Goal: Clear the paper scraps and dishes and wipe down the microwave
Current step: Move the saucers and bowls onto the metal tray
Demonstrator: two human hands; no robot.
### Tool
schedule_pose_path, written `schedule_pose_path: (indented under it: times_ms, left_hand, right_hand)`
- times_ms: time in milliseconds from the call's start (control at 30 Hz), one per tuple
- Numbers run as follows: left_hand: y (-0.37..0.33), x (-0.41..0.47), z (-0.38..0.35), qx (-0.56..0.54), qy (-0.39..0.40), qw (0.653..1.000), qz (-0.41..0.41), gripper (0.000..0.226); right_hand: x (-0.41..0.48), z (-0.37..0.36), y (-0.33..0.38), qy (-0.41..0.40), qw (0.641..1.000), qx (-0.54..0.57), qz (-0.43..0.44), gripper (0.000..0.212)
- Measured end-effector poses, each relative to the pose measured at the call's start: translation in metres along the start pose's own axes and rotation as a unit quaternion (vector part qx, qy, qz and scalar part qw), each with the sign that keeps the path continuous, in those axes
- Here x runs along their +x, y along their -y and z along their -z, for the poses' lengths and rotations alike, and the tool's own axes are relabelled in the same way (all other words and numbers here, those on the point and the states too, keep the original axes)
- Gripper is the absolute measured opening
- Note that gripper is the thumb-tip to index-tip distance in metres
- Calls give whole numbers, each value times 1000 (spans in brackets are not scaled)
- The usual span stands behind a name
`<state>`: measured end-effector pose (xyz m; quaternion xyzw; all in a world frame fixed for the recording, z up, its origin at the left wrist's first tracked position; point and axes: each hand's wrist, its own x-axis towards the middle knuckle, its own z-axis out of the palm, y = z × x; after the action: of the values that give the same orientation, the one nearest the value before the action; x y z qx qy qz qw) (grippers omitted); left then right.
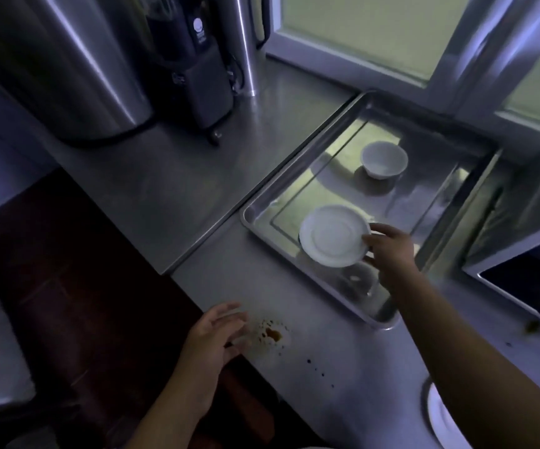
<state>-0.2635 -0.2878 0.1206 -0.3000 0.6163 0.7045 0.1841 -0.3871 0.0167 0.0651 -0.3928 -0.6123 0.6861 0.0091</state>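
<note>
Right hand (391, 251): pinches the white saucer (333, 236) by its rim, fingers curled on the edge.
Saucer: tilted over the near end of the steel tray (424, 202), with the gripping hand at its 3 o'clock. I cannot tell whether it touches the tray floor.
Bowl (383, 163): white, upright in the tray, at 1 o'clock from the saucer, apart from the hand.
Left hand (217, 335): fingers spread and relaxed, holding nothing, over the counter (327, 319) edge.
Brown spill (273, 334): on the counter, just at 3 o'clock of the left hand.
Second dish (440, 416): white, partly hidden under the right forearm, at 5 o'clock from the tray.
</note>
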Motion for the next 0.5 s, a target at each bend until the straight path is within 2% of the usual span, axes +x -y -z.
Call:
schedule_pose_path:
  times_ms: [100,267,333,400,500]
  left_hand:
    - [-7,16,-1,11,-9,1000,15,20]
    - [-25,49,-18,61,2,998,12,18]
    - [-37,66,-32,97,31,995,-2,17]
    - [-50,87,-50,133,70,989,-15,19]
    - [-66,124,-79,187,119,974,-57,23]
  right_hand:
    - [39,-20,-5,-16,998,-63,-14,28]
    - [48,-27,-13,-42,980,-191,30,45]
    - [35,-15,-14,-69,979,-186,53,44]
    - [13,1,-20,-90,983,-148,63,31]
    - [-38,24,-29,-98,993,-53,26,14]
